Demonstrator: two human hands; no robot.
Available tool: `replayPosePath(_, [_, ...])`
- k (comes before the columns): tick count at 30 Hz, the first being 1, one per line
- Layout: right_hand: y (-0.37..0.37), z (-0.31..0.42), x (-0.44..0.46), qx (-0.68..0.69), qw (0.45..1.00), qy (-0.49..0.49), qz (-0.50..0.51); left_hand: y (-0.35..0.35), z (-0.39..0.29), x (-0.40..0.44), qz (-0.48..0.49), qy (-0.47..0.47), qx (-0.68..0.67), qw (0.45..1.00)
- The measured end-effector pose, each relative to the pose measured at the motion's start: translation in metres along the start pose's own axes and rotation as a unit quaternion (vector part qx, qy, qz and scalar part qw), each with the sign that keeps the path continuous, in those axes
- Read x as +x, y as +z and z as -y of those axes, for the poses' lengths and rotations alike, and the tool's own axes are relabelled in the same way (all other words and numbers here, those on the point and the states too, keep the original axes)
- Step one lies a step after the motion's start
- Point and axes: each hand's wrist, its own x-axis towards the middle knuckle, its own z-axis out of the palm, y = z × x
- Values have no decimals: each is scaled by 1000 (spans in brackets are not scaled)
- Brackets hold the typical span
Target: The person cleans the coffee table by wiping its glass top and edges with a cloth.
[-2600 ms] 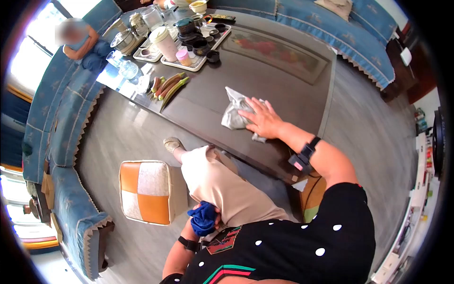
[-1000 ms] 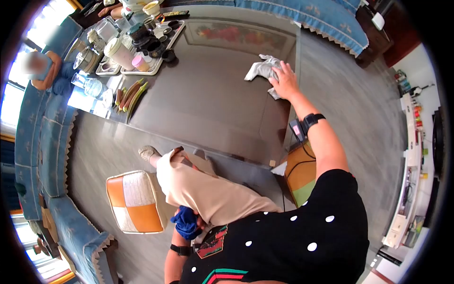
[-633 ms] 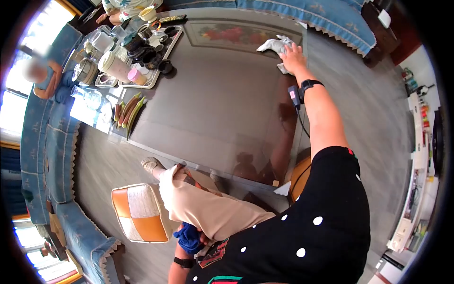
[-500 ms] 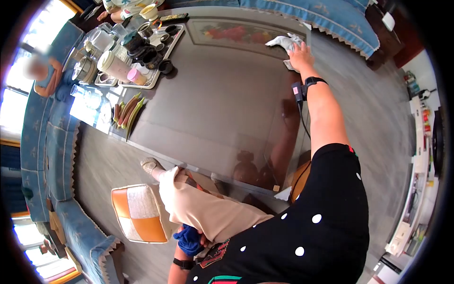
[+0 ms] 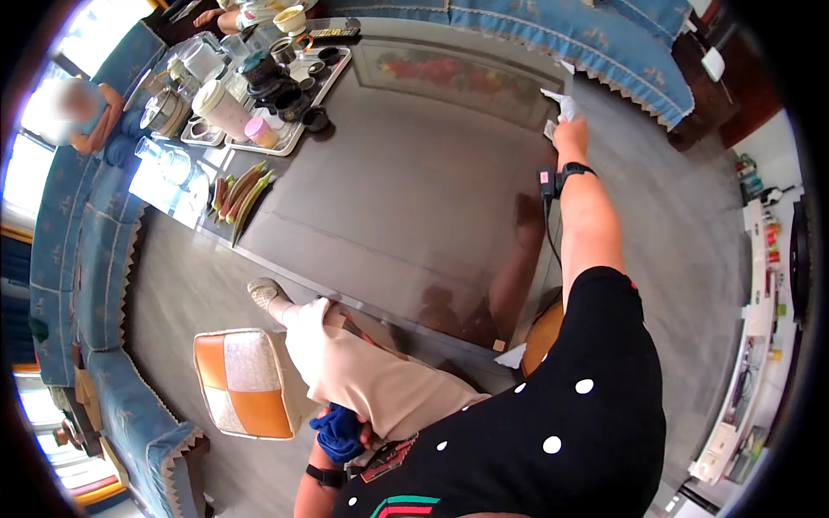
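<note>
At the right edge of the dark glossy table, my right hand is closed on a pale grey cloth, part of which sticks out beyond the fingers. A strap with a small device circles that wrist. Down by my lap, my left hand holds a crumpled blue cloth against the beige trousers. Long green and reddish pods lie on the table's left part.
Trays with cups, a pink-lidded jar and a tall tumbler stand at the table's back left. An orange-and-white stool is on the floor. A person sits on the blue sofa; another is partly visible behind the table.
My right hand has moved with the grey cloth from the table's middle to its right edge, and its spread fingers have closed. My left hand still holds the blue cloth.
</note>
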Motion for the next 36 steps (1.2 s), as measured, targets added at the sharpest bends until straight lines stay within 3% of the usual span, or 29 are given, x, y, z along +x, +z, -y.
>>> replayPosePath(2, [2,-16,-1,24,999,35,12,-2,0,1,11,-2,1,1000])
replayPosePath(7, [0,-47,-24,71,997,8,-4,-10,-2,5,53,-3,-13,999])
replayPosePath(9, [-17,-47,-45,85,994,3,62,-14,0,8,92,-17,-33,995])
replayPosePath(10, [16,-80,-29,136,988,-73,11,-14,0,11,111,-26,-43,993])
replayPosePath(12, [4,-84,-53,146,987,-57,38,-26,0,14,159,-45,-69,984])
replayPosePath(15, [-20,-88,-105,114,992,-50,-4,-36,-2,23,212,-72,-92,970])
replayPosePath(18, [-48,-101,-154,208,972,-29,101,-28,-5,28,244,-82,-76,963])
replayPosePath(21, [-70,-116,-209,278,952,-72,103,-21,-6,28,249,-82,-50,964])
replayPosePath(27, [-90,-160,-269,333,918,-65,204,-28,-1,25,272,-70,-75,957])
replayPosePath(33, [-148,-167,-300,297,906,-48,296,-29,3,10,257,-44,-87,961])
replayPosePath(35, [-166,-163,-293,181,934,-32,308,-33,4,8,259,-39,-82,962])
replayPosePath(36, [-174,-160,-288,244,920,-34,306,-35,3,7,259,-37,-81,962])
